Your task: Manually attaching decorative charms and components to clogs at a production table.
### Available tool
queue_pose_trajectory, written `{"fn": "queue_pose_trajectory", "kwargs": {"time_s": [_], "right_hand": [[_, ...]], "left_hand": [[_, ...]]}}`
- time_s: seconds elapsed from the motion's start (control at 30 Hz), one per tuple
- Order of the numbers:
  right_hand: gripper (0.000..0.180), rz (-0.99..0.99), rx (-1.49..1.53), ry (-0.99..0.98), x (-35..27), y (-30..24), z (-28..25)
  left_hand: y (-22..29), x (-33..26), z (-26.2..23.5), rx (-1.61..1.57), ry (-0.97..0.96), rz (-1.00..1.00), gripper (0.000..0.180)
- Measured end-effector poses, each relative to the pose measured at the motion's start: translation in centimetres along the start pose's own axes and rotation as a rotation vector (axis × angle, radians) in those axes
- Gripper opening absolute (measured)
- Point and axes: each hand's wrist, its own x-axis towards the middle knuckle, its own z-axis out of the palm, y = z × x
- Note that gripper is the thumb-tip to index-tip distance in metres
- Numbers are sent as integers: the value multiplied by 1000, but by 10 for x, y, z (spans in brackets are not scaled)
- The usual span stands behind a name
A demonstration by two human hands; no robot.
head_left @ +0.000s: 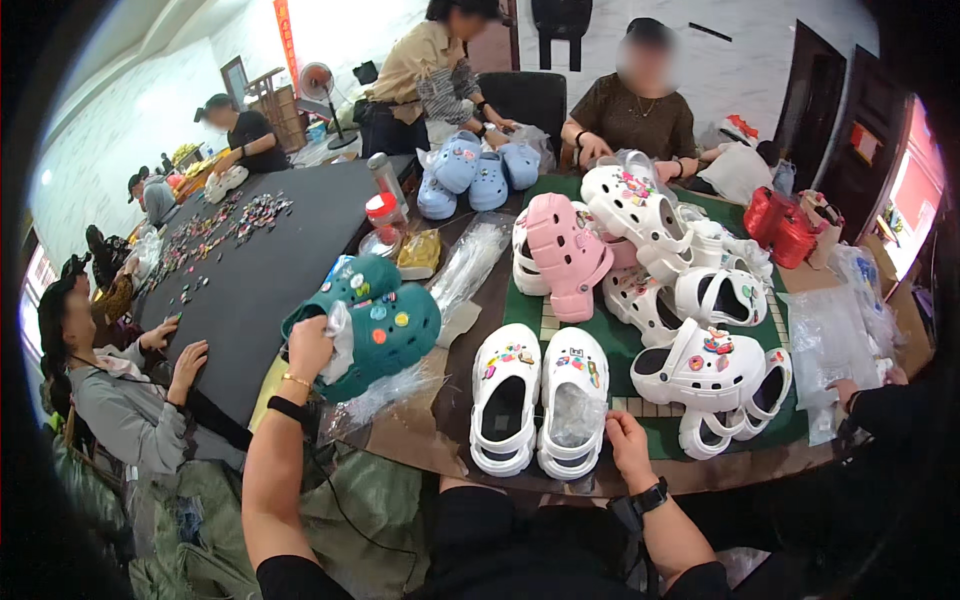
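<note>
My left hand [308, 348] is closed on a pair of dark teal clogs [392, 330] with colourful charms, lifted above the table's left part. Crumpled clear plastic [341, 342] shows beside its fingers. In front of me, a white clog [505, 365] with charms stands toe away, side by side with its mate, a second white clog [575, 365]. Clear plastic film [577, 415] is stuffed into the opening of that second clog. My right hand [629, 447] has its fingertips and thumb at the outer heel edge of the second clog, seemingly gripping it.
Several white clogs [700, 368] and a pink clog [567, 255] are piled on a green mat [525, 307] at right. Blue clogs [488, 182], a red-lidded jar [382, 210] and plastic sleeves [475, 255] lie beyond. Charms [240, 220] cover part of a dark table [290, 240]; co-workers sit around.
</note>
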Motion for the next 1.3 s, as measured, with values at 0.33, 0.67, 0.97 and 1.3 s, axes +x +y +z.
{"fn": "queue_pose_trajectory", "kwargs": {"time_s": [0.33, 0.67, 0.97, 1.3], "right_hand": [[18, 4, 87, -13, 3, 4, -4], [20, 36, 96, -36, -2, 0, -6], [18, 91, 116, -14, 0, -15, 0], [17, 92, 141, -9, -7, -6, -5]], "left_hand": [[20, -14, -35, 72, -76, -275, 30], [22, -71, 9, 126, -213, -446, 47], [75, -88, -40, 188, 57, 10, 49], [148, -97, 78, -55, -317, 181, 26]]}}
